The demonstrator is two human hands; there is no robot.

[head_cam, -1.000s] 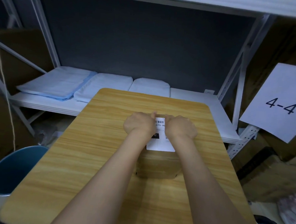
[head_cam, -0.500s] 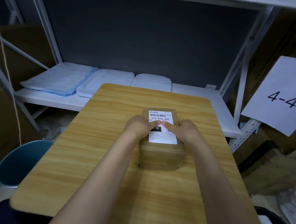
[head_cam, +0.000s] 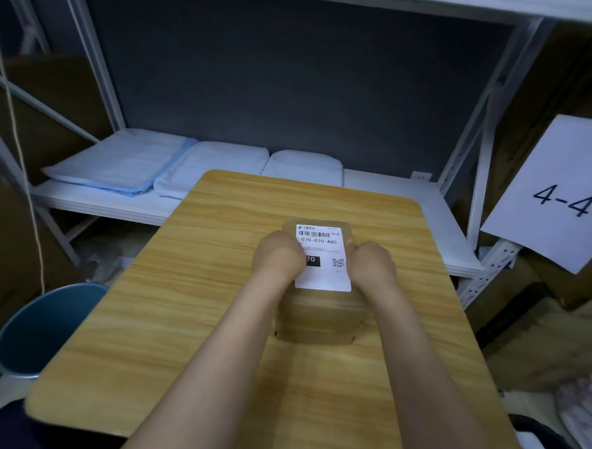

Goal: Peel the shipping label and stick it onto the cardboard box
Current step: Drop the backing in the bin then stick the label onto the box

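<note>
A small brown cardboard box stands in the middle of the wooden table. A white shipping label with a barcode, the number 070-070-A80 and a QR code lies flat on the box's top. My left hand rests curled on the label's left edge and covers part of a black patch. My right hand rests curled on the label's right edge and the box's right side. Both hands press down on the box top; neither lifts anything.
A blue bin stands on the floor left of the table. Behind the table a white shelf carries folded pale-blue and white packets. A paper sign reading 4-4 hangs at right. Cardboard boxes are stacked right.
My hands have slid from the label's far end towards me and apart to its two sides, uncovering the barcode and number. The label now lies flat on the box.
</note>
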